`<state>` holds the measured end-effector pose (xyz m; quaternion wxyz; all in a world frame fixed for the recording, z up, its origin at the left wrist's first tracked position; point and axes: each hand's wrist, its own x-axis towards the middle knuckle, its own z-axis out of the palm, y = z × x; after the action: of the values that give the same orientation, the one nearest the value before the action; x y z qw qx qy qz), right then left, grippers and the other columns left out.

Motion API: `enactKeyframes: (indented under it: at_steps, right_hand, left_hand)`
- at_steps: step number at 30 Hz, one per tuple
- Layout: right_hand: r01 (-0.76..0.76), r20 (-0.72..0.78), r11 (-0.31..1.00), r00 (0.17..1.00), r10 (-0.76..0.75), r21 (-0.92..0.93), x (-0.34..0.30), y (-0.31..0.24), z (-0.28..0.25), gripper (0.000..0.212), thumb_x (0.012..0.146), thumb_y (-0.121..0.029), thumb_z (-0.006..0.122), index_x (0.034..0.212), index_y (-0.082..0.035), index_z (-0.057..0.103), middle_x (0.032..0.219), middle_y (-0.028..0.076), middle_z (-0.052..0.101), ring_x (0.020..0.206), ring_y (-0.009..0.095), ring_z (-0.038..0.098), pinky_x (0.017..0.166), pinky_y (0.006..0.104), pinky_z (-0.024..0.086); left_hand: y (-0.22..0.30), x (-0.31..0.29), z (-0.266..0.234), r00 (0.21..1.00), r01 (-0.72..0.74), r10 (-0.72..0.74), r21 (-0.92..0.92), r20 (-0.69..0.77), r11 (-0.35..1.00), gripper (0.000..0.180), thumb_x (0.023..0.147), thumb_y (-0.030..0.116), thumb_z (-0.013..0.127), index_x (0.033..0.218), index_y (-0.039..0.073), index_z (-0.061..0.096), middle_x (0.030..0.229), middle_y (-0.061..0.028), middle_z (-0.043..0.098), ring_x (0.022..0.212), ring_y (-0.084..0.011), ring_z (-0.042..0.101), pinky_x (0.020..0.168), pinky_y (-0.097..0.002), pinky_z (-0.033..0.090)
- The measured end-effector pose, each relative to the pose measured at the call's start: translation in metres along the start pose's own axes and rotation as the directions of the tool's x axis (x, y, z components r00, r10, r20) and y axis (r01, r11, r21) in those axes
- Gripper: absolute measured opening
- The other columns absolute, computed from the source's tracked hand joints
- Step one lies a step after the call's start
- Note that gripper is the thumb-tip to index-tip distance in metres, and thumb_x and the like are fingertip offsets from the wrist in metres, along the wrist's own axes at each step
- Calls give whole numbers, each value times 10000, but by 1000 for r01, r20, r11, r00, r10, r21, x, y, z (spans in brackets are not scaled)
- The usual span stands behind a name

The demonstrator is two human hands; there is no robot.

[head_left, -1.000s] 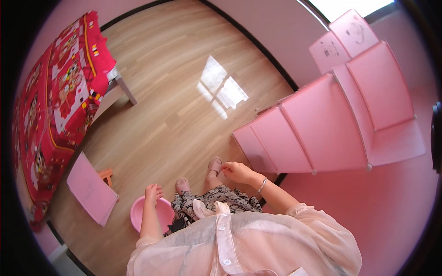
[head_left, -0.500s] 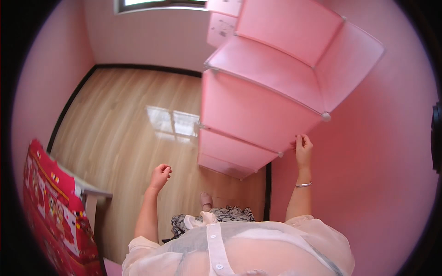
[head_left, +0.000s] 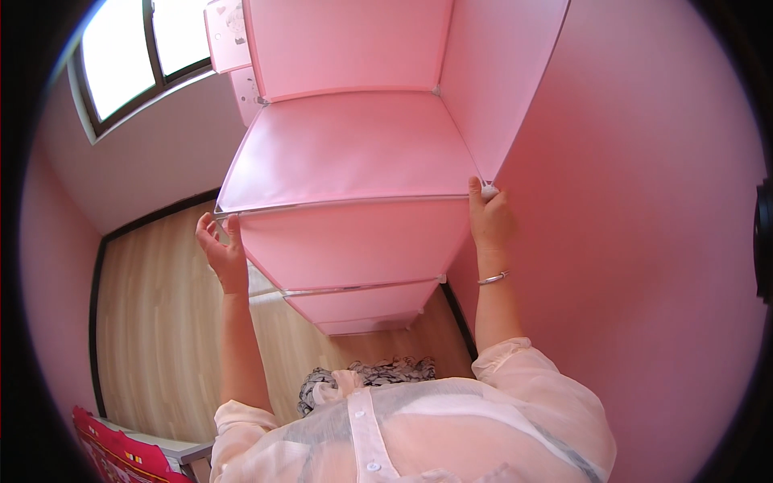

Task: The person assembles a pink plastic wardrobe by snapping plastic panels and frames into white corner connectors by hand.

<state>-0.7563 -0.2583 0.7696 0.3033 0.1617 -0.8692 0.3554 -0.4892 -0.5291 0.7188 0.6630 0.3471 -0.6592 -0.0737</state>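
Note:
A tall pink panel storage cabinet (head_left: 346,241) stands before me, joined by thin metal frame edges and white corner connectors. Its open compartment has a bare pink shelf panel (head_left: 346,149). At the front left corner of that shelf is my left hand (head_left: 225,258), thumb and fingers apart on either side of the corner; whether it touches cannot be made out. My right hand (head_left: 493,221), with a silver bracelet (head_left: 493,278) on the wrist, closes on the front right corner connector (head_left: 489,191), thumb on top. Its other fingers are partly hidden.
A pink wall (head_left: 612,266) runs close along the right side. Light wood floor (head_left: 153,314) lies to the left, bordered by a dark baseboard. There is a window (head_left: 121,64) at the far left. A red patterned cloth (head_left: 121,447) hangs over pale furniture at the lower left.
Both hands have risen from lower down to the cabinet's front corners. My right hand has taken hold of the right corner. The view has turned, bringing the cabinet more squarely in front.

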Motion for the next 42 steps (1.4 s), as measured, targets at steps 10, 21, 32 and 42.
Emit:
enactKeyframes:
  at_steps: [10,21,32,42]
  right_hand:
    - [-65,35,992,997,61,111,7,19,34,598,772,-545,472,632,30,557,595,202,570,562,361,574,490,416,430]
    - [-25,70,979,997,11,202,33,60,49,487,798,-423,506,619,30,522,488,92,481,465,161,444,459,334,356]
    - [-118,141,974,986,91,193,45,92,45,523,778,-498,513,732,23,539,595,73,516,548,146,463,520,308,378]
    - [-28,-152,994,987,44,104,-61,-73,-10,280,841,-291,503,868,-13,514,672,65,525,613,194,494,568,311,398]
  left_hand:
    - [-55,4,23,735,652,-319,-494,599,575,291,805,356,574,857,76,513,669,45,489,558,-2,396,459,-156,303]
    - [-36,-3,-2,606,702,-133,-449,784,553,241,739,120,662,922,13,548,800,2,559,724,-50,502,633,-175,417]
    - [-33,-1,21,596,765,-17,-562,802,316,166,814,116,573,940,39,498,831,18,536,746,-36,478,669,-181,415]
    - [-26,1,1,540,627,203,-551,817,550,209,859,146,506,1027,24,479,858,9,519,763,-48,458,702,-202,400]
